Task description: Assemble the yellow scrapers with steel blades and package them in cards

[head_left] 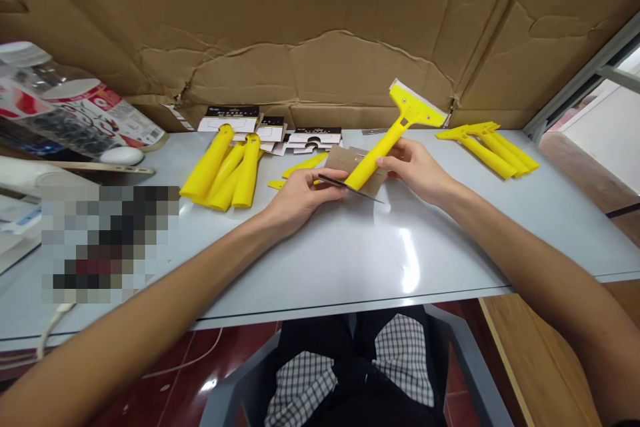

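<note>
Scraper (395,133) smooth plastic; tabletop (325,263) glossy, smooth; backdrop (300,0) matt, creased cardboard.

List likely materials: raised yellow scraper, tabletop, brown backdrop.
Raised yellow scraper: probably moulded plastic, smooth, semi-gloss; even colour, soft highlights.
Tabletop: hard and glossy, perhaps glass or laminate, can't tell which; sharp bright reflection.
Brown backdrop: most likely cardboard, matt; creases and torn spots show.

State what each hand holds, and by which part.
The left hand holds a card by its left side; the right hand holds a yellow scraper by its handle.
</note>
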Action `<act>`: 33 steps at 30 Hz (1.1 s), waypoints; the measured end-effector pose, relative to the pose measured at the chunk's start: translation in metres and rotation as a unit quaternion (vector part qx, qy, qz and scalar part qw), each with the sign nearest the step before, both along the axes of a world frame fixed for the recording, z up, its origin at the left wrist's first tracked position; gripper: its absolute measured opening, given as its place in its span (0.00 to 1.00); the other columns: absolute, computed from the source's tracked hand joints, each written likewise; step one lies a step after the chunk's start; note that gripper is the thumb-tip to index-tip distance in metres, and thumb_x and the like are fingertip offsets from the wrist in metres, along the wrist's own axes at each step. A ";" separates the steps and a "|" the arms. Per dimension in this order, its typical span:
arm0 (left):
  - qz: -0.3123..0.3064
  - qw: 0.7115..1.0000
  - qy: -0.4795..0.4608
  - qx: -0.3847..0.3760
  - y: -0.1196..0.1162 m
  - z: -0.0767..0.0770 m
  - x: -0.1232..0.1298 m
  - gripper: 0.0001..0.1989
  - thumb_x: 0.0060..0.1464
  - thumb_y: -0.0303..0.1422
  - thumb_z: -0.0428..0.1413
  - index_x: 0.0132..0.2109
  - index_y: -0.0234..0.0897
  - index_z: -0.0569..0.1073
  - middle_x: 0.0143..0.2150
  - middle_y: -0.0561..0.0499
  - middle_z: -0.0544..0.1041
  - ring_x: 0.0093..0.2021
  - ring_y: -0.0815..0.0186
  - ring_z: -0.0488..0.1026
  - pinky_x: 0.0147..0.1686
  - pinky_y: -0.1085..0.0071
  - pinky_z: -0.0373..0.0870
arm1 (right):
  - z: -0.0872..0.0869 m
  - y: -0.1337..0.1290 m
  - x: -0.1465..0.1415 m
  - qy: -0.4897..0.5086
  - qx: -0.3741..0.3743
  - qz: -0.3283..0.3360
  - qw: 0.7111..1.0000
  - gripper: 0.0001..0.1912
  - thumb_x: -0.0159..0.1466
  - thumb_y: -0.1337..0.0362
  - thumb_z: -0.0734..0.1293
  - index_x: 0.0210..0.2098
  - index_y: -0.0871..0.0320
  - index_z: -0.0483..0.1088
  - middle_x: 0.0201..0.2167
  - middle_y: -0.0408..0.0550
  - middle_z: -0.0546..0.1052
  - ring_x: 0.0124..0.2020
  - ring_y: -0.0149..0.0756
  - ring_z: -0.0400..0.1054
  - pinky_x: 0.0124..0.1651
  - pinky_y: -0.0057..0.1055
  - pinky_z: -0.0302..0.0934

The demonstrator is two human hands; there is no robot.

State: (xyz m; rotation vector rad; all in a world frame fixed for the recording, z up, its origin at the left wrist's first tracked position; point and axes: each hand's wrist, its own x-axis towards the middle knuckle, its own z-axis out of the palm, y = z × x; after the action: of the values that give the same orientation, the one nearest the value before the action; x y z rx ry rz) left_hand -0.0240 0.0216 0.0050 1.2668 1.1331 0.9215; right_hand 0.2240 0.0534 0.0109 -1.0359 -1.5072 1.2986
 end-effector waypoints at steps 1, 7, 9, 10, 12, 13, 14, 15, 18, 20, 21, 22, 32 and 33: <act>0.015 1.000 -0.013 -0.001 -0.002 -0.002 0.002 0.18 0.44 0.31 0.76 0.45 0.38 0.87 0.39 0.47 0.87 0.40 0.61 0.81 0.51 0.60 0.78 | -0.001 0.000 0.000 -0.005 0.003 0.002 1.000 0.14 0.62 0.59 0.76 0.46 0.54 0.76 0.52 0.49 0.83 0.53 0.44 0.77 0.48 0.39 0.72; 0.061 0.987 -0.149 -0.006 -0.008 -0.018 0.011 0.25 0.36 0.31 0.80 0.44 0.38 0.85 0.38 0.51 0.84 0.39 0.66 0.78 0.48 0.66 0.75 | 0.000 -0.006 -0.003 -0.038 0.017 0.005 0.999 0.13 0.63 0.58 0.77 0.46 0.55 0.79 0.48 0.51 0.84 0.52 0.46 0.77 0.51 0.42 0.72; 0.068 0.984 -0.165 -0.008 -0.009 -0.021 0.012 0.25 0.36 0.32 0.81 0.43 0.37 0.84 0.36 0.53 0.83 0.38 0.67 0.77 0.46 0.67 0.75 | 0.000 -0.008 -0.004 -0.053 0.021 0.005 0.998 0.12 0.64 0.58 0.76 0.45 0.54 0.80 0.47 0.50 0.85 0.51 0.46 0.78 0.53 0.44 0.72; 0.067 0.984 -0.164 -0.004 -0.010 -0.022 0.013 0.24 0.36 0.32 0.81 0.42 0.37 0.83 0.35 0.53 0.82 0.37 0.67 0.77 0.44 0.68 0.74 | 0.001 -0.009 -0.005 -0.060 0.023 0.003 0.998 0.11 0.64 0.58 0.76 0.45 0.54 0.80 0.46 0.49 0.85 0.50 0.46 0.78 0.53 0.44 0.72; 0.062 0.986 -0.154 0.010 -0.011 -0.022 0.013 0.22 0.38 0.33 0.81 0.40 0.37 0.82 0.35 0.54 0.82 0.37 0.67 0.77 0.43 0.68 0.74 | 0.002 -0.011 -0.006 -0.074 0.023 0.007 0.997 0.10 0.63 0.58 0.77 0.42 0.54 0.81 0.44 0.49 0.85 0.48 0.46 0.77 0.53 0.45 0.71; 0.058 0.987 -0.150 0.020 -0.012 -0.021 0.013 0.21 0.39 0.33 0.80 0.39 0.37 0.81 0.36 0.54 0.81 0.37 0.67 0.77 0.43 0.69 0.74 | 0.003 -0.012 -0.007 -0.077 0.019 0.015 0.997 0.10 0.62 0.58 0.78 0.41 0.55 0.81 0.44 0.49 0.85 0.47 0.45 0.77 0.53 0.45 0.71; 0.051 0.987 -0.148 0.027 -0.012 -0.020 0.014 0.20 0.40 0.34 0.80 0.39 0.37 0.81 0.36 0.53 0.81 0.38 0.66 0.77 0.43 0.69 0.74 | 0.004 -0.013 -0.008 -0.076 0.012 0.022 0.997 0.11 0.61 0.59 0.79 0.40 0.55 0.81 0.43 0.49 0.85 0.47 0.45 0.77 0.53 0.44 0.71; 0.043 0.988 -0.148 0.031 -0.013 -0.018 0.014 0.20 0.41 0.34 0.79 0.39 0.37 0.81 0.37 0.53 0.81 0.39 0.66 0.77 0.44 0.68 0.74 | 0.006 -0.014 -0.008 -0.065 -0.001 0.027 0.998 0.12 0.60 0.59 0.80 0.41 0.55 0.80 0.44 0.49 0.85 0.47 0.45 0.77 0.52 0.42 0.71; 0.030 0.985 -0.168 0.010 -0.016 -0.014 0.016 0.21 0.44 0.34 0.78 0.44 0.37 0.81 0.41 0.50 0.83 0.42 0.61 0.80 0.47 0.64 0.77 | 0.012 -0.014 -0.008 0.033 -0.065 0.003 0.997 0.15 0.61 0.55 0.80 0.42 0.53 0.78 0.45 0.48 0.83 0.45 0.41 0.77 0.42 0.36 0.72; 0.037 0.984 -0.176 -0.013 -0.017 -0.012 0.017 0.22 0.44 0.35 0.78 0.46 0.36 0.81 0.43 0.47 0.84 0.44 0.59 0.80 0.47 0.62 0.78 | 0.014 -0.010 -0.006 0.116 -0.107 -0.041 0.987 0.15 0.62 0.53 0.79 0.42 0.53 0.76 0.42 0.47 0.81 0.40 0.39 0.77 0.35 0.33 0.71; 0.045 0.983 -0.175 -0.023 -0.017 -0.011 0.017 0.23 0.44 0.35 0.78 0.46 0.35 0.81 0.44 0.46 0.84 0.45 0.58 0.81 0.46 0.61 0.78 | 0.015 -0.007 -0.004 0.151 -0.121 -0.066 0.979 0.15 0.62 0.53 0.79 0.42 0.53 0.75 0.41 0.46 0.80 0.37 0.37 0.76 0.33 0.32 0.70; 0.051 0.983 -0.173 -0.032 -0.017 -0.011 0.017 0.22 0.44 0.36 0.78 0.45 0.35 0.81 0.45 0.45 0.84 0.45 0.58 0.81 0.45 0.62 0.79 | 0.016 -0.004 -0.002 0.178 -0.127 -0.093 0.971 0.14 0.63 0.55 0.79 0.41 0.53 0.75 0.39 0.46 0.79 0.35 0.36 0.76 0.32 0.31 0.70; 0.014 0.986 -0.165 -0.030 -0.017 -0.011 0.017 0.21 0.47 0.38 0.77 0.44 0.35 0.78 0.44 0.45 0.84 0.44 0.58 0.82 0.43 0.62 0.81 | 0.021 0.006 0.010 0.142 -0.061 -0.177 0.972 0.07 0.66 0.66 0.71 0.31 0.55 0.70 0.29 0.46 0.75 0.33 0.35 0.73 0.32 0.31 0.69; 0.009 0.986 -0.163 -0.027 -0.017 -0.011 0.016 0.22 0.48 0.38 0.77 0.44 0.35 0.78 0.44 0.45 0.84 0.44 0.58 0.82 0.44 0.61 0.81 | 0.022 0.007 0.012 0.133 -0.056 -0.177 0.974 0.07 0.65 0.65 0.71 0.31 0.54 0.70 0.29 0.46 0.75 0.34 0.36 0.73 0.32 0.33 0.69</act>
State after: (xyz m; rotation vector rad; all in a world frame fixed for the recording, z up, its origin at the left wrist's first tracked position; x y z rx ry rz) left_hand -0.0076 0.0051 -0.0059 1.0167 0.9056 1.0612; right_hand 0.2358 0.0608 0.0326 -1.0955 -1.0046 1.2201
